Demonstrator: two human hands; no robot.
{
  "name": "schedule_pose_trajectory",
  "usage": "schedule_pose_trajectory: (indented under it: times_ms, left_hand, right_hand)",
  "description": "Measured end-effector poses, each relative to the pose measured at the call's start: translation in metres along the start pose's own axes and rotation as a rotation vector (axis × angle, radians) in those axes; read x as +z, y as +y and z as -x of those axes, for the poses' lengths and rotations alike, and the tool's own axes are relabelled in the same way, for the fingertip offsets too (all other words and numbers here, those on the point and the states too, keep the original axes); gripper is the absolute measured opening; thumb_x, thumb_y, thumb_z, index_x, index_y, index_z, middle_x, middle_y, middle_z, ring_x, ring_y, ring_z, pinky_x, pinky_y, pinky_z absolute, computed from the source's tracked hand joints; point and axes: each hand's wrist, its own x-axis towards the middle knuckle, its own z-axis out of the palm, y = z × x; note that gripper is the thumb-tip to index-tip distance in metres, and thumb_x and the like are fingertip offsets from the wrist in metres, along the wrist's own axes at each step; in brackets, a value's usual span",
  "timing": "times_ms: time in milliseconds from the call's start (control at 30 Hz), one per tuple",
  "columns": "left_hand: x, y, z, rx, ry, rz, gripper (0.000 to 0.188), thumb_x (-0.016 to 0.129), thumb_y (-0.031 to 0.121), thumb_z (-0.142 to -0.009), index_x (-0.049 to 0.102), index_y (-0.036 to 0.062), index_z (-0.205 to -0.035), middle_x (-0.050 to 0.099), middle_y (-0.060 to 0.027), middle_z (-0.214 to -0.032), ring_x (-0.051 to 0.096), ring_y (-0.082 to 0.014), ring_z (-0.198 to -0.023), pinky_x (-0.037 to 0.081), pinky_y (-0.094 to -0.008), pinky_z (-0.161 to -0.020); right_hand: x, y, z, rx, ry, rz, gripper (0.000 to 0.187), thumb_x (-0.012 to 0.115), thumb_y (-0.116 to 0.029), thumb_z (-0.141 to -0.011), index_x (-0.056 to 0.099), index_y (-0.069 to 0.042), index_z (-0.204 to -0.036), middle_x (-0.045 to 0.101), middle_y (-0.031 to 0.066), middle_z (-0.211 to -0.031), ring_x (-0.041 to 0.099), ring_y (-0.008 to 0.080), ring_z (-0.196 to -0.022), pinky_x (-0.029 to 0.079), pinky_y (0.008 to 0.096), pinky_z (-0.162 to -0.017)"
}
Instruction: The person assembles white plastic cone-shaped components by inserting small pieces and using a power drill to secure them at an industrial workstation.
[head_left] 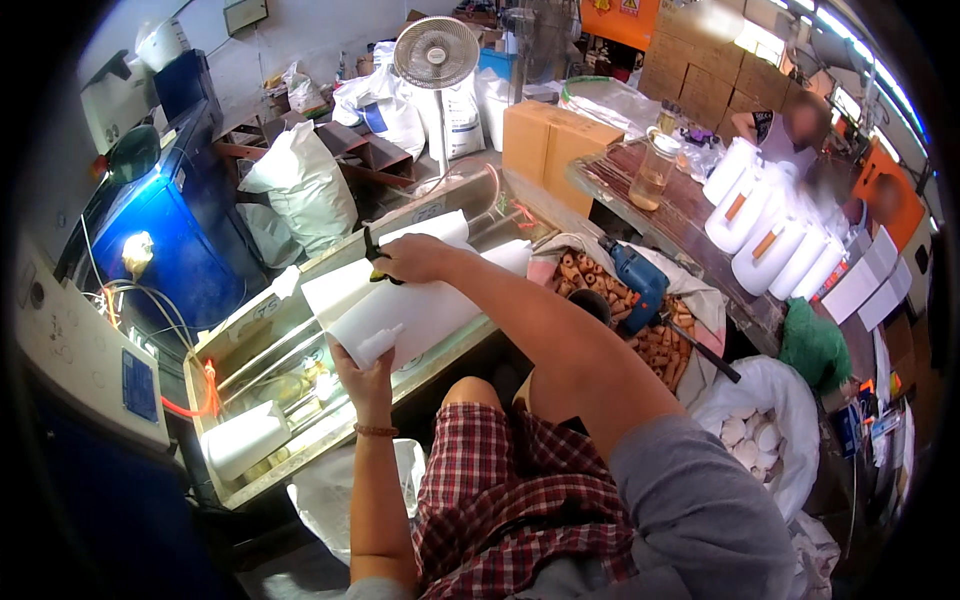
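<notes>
My left hand (368,382) is closed around the lower end of a white plastic hollow body (405,318), near a small raised white stub on it. This piece lies tilted over the trough in front of me. My right hand (415,258) grips a small black-and-yellow hand tool (374,256) above the far side of the white piece. The tool's exact kind is not clear. Other white cylindrical pieces (508,258) lie in the trough just behind, partly hidden by my right forearm. One more white piece (245,440) rests at the trough's near left end.
The long trough (262,480) holds metal rods and tubing. To the right, a blue power drill (640,285) lies on a sack of brown wooden pieces (672,368). A white bag (795,400) holds white discs. White pitchers (745,212) stand on the table, with a person beyond. A fan (436,55) stands behind.
</notes>
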Motion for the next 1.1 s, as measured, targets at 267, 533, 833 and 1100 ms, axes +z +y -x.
schedule_pose_trajectory:
  times_ms: [267, 533, 833, 1100]
  left_hand:
    - [-0.008, -0.007, -0.004, -0.372, 0.177, 0.174, 0.041, 0.068, 0.016, -0.081, 0.049, 0.0014, -0.114, 0.058, -0.0092, -0.106, 0.058, -0.0164, -0.092, 0.050, -0.0291, -0.077]
    - [0.036, 0.020, 0.035, -0.106, -0.064, 0.151, 0.059, 0.061, 0.011, -0.087, 0.027, -0.0008, -0.133, 0.043, -0.0127, -0.126, 0.052, -0.0202, -0.107, 0.046, -0.0328, -0.087]
    - [0.043, 0.057, 0.057, -0.189, -0.084, -0.036, 0.042, 0.056, 0.020, -0.090, 0.045, -0.0045, -0.123, 0.054, -0.0138, -0.115, 0.054, -0.0211, -0.107, 0.043, -0.0327, -0.093]
    - [-0.054, 0.069, 0.087, -0.728, -0.209, -0.059, 0.041, 0.061, 0.021, -0.086, 0.049, -0.0013, -0.119, 0.055, -0.0105, -0.110, 0.055, -0.0187, -0.098, 0.045, -0.0321, -0.084]
  right_hand:
    - [0.038, -0.057, 0.069, -0.133, 0.781, -0.257, 0.022, 0.059, -0.011, -0.079, 0.057, -0.005, -0.100, 0.059, 0.0151, -0.092, 0.055, 0.0351, -0.092, 0.044, 0.0415, -0.082]
    - [0.016, -0.107, 0.096, 0.159, 0.927, -0.470, 0.036, 0.052, -0.041, -0.088, 0.058, -0.006, -0.081, 0.060, 0.0152, -0.074, 0.059, 0.0325, -0.071, 0.046, 0.0425, -0.062]
    - [-0.007, -0.073, 0.186, 0.414, 0.513, -0.244, 0.039, 0.052, -0.044, -0.087, 0.056, -0.008, -0.072, 0.060, 0.0122, -0.066, 0.059, 0.0320, -0.061, 0.046, 0.0425, -0.054]
    - [0.001, 0.011, 0.470, 1.024, 0.244, 0.072, 0.034, 0.059, -0.041, -0.084, 0.063, -0.009, -0.096, 0.062, 0.0122, -0.083, 0.061, 0.0291, -0.082, 0.048, 0.0436, -0.067]
